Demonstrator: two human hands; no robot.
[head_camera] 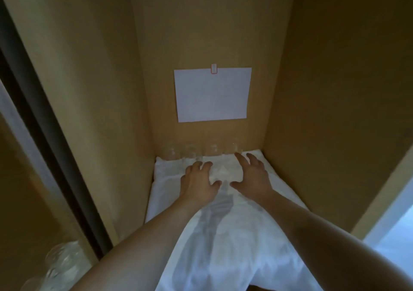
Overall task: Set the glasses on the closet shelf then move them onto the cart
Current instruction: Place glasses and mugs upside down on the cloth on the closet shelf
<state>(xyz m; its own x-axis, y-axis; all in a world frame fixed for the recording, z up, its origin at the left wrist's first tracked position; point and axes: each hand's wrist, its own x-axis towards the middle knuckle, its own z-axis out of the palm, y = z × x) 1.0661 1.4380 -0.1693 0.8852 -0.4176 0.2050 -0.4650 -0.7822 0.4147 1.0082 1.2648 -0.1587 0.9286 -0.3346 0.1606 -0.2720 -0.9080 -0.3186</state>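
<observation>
Left hand [197,182] and right hand [252,176] hover side by side, fingers spread, holding nothing. Clear glasses [201,151] stand in a row just beyond the fingertips, on the white cloth [223,235] covering the closet shelf.

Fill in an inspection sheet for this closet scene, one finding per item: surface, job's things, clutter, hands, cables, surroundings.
Surface: closet shelf covered by a rumpled white cloth.
Job's things: row of clear glasses along the back wall, faint; exact count unclear.
Clutter: more clear glassware at lower left, outside the closet, blurred.
Hands: left hand and right hand reach in over the cloth, fingers spread, holding nothing.
Cables: nothing seen.
Surroundings: tan closet walls; white paper sheet clipped to the back wall; dark door frame at left.
</observation>
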